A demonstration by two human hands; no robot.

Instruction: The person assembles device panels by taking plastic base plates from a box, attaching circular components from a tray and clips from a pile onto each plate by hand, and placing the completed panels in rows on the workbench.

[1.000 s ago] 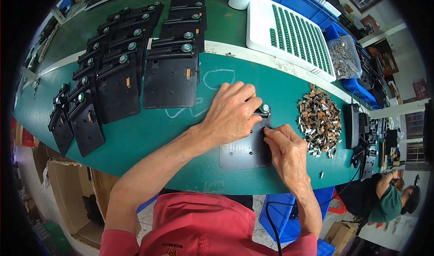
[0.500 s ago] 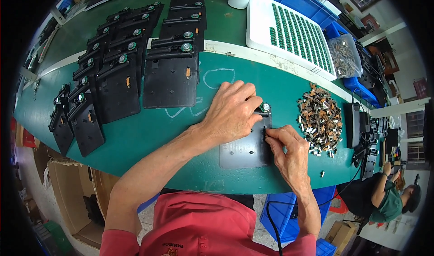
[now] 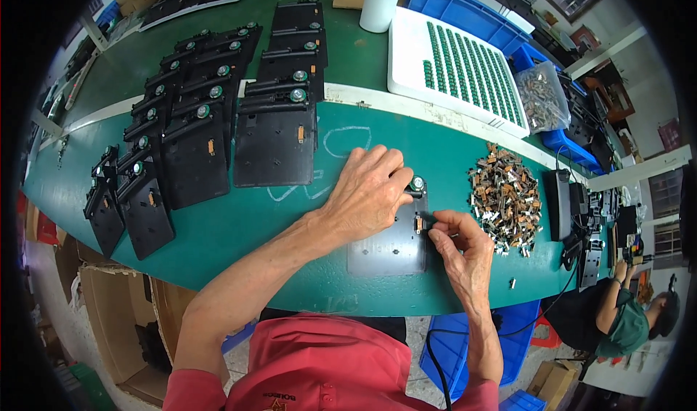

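Note:
A flat black plastic plate (image 3: 386, 255) lies on the green table, with a round silver-and-green part (image 3: 417, 184) at its top right corner. My left hand (image 3: 367, 193) grips the plate's upper end, fingers curled over it and hiding most of that end. Near the plate's right edge sits a small orange-brown slide-switch-like piece (image 3: 420, 224). Just beside it is my right hand (image 3: 462, 251), thumb and forefinger pinched together. Something dark shows at those fingertips, too small to make out.
Rows of similar finished-looking black plates (image 3: 274, 149) overlap at the left. To the right lies a heap of small brown-and-silver parts (image 3: 507, 200), with one loose part (image 3: 512, 283) nearer me. Behind are a white foam tray (image 3: 406, 70) of green pieces, a bag of parts (image 3: 543, 99) and a black adapter (image 3: 557, 204).
My right hand has drawn back slightly from the plate, uncovering the orange-brown piece on it. My left hand keeps its grip on the plate. The whole view has shifted a little.

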